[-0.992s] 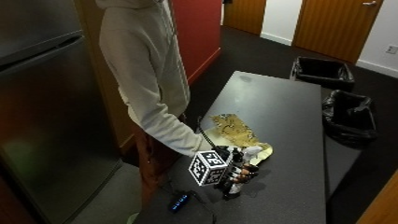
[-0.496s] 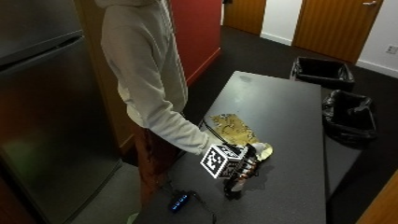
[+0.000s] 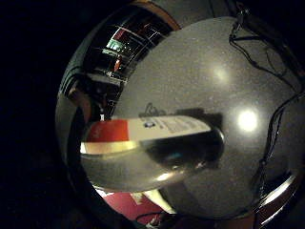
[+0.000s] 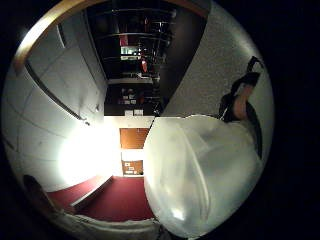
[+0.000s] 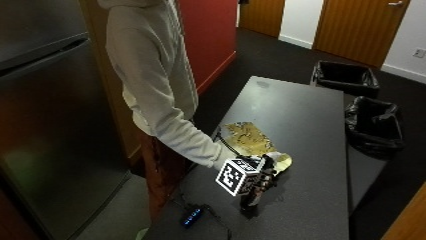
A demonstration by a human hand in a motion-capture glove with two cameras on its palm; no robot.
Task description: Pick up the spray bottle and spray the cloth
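place: office break room — fridge (image 5: 53, 125) | lined bins (image 5: 346, 77) | wooden doors (image 5: 359, 27)

A dark grey table (image 5: 313, 115) stands in a room with dark flooring. Beyond its far end sit two black-lined bins (image 5: 346, 77) (image 5: 374, 125), side by side. A red wall panel (image 5: 210, 35) rises left of the table, with a steel refrigerator (image 5: 46, 125) nearer the camera. Wooden doors (image 5: 359, 27) close the far wall. A small blue device (image 5: 192, 216) lies at the table's near edge.
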